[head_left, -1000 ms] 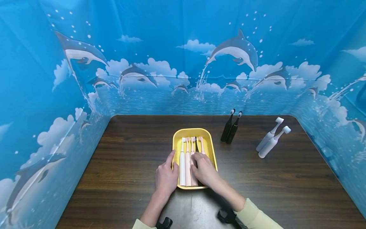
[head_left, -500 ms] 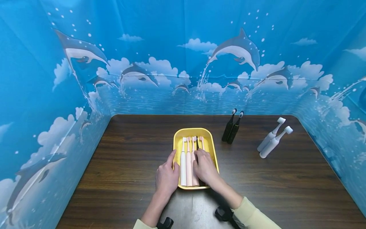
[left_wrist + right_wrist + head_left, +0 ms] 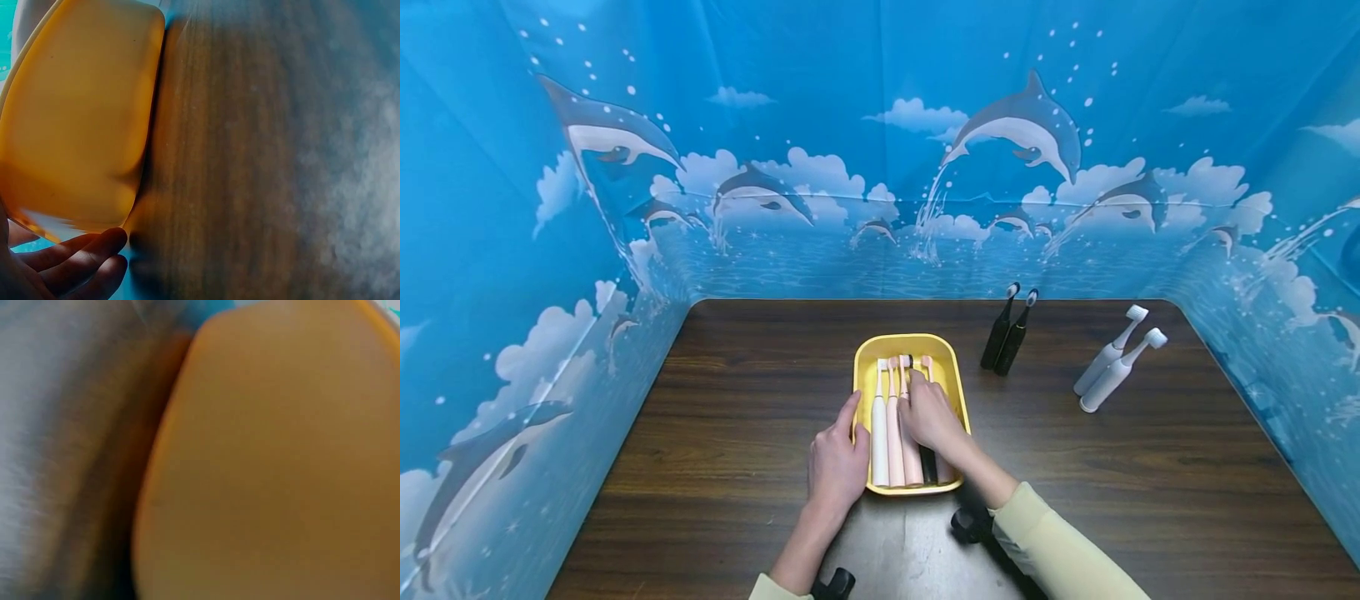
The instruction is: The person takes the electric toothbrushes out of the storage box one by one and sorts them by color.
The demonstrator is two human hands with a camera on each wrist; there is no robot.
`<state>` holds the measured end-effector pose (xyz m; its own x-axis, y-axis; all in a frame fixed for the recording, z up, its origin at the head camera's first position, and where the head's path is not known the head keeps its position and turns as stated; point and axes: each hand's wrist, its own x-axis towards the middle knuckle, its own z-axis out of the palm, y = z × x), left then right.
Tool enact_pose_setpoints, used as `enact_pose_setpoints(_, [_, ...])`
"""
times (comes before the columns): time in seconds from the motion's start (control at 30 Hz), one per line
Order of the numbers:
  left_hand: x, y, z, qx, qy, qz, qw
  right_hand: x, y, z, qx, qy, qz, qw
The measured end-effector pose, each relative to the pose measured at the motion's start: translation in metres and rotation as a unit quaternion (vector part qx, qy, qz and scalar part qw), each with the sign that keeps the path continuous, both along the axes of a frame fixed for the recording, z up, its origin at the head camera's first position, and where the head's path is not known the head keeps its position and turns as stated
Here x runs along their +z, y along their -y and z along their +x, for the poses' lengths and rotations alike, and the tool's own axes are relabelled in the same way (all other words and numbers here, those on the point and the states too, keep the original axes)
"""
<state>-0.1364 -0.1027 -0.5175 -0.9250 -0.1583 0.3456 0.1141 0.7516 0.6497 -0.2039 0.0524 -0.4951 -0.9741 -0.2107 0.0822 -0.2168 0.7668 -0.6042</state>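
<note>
A yellow tray holds a row of electric toothbrushes lying side by side. From the left come a white toothbrush, a pink toothbrush, another pink toothbrush, a black toothbrush and a further pink-headed toothbrush. My right hand reaches over the tray and pinches the black toothbrush by its upper part, covering its middle. My left hand holds the tray's left side, thumb over the rim; its curled fingers lie against the outer wall in the left wrist view.
Two black toothbrushes stand upright behind the tray to the right. Farther right stand two white toothbrushes. A dark wood-grain table carries everything, with a blue dolphin-print curtain around its back and sides.
My right hand has shifted forward along the black toothbrush, uncovering its lower handle. The black brush's head has moved slightly left, against the pink one. My left hand stays at the tray's side.
</note>
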Motion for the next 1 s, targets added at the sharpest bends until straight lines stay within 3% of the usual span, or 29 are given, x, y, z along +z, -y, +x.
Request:
enact_pose_setpoints(0.43, [-0.001, 0.001, 0.000, -0.001, -0.003, 0.006, 1.0000, -0.001, 0.002, -0.027, -0.015, 0.110, -0.077, 0.9908])
enact_pose_setpoints(0.57, [0.000, 0.001, 0.000, 0.002, 0.002, 0.005, 1.0000, -0.001, 0.003, -0.030, -0.007, 0.137, -0.108, 0.9847])
enact_pose_setpoints(1.0, [0.001, 0.001, 0.002, 0.008, 0.015, 0.001, 0.9999, -0.002, 0.003, -0.030, -0.006, 0.168, -0.155, 0.9735])
